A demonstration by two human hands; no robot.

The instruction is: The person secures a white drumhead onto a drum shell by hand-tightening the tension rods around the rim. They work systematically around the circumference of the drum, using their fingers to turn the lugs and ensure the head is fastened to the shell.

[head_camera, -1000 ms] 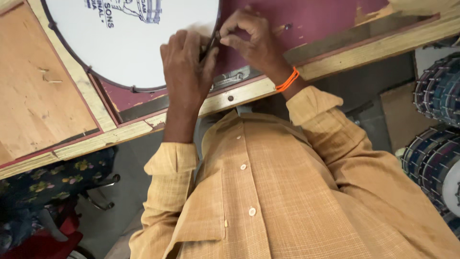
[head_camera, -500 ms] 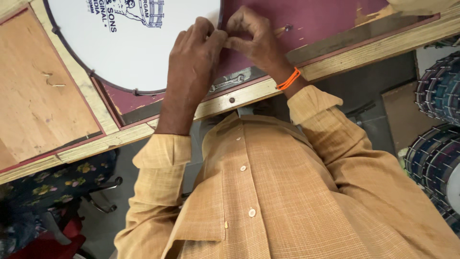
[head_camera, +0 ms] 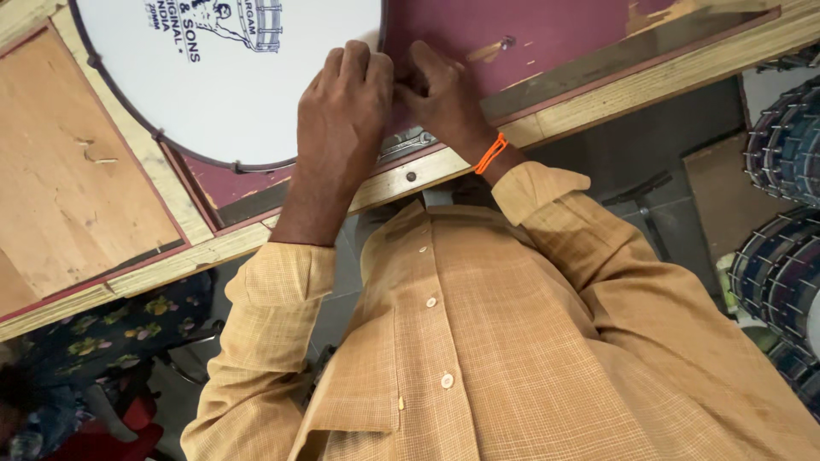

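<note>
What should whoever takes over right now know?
Left hand: curled, knuckles up, at the rim of the white drum; what it holds is hidden.
Right hand: fingers bent against the left hand's at that rim; grip hidden too.
Things: the drum lies flat on the maroon table top; a metal fitting shows just below the hands.
Done: drum laid out, both hands at one rim spot.
Left: the work at that spot; its progress cannot be seen.

The drumhead (head_camera: 231, 77) is cut off by the top edge; whatever the left hand (head_camera: 346, 102) and right hand (head_camera: 444, 98) pinch between them is hidden
</note>
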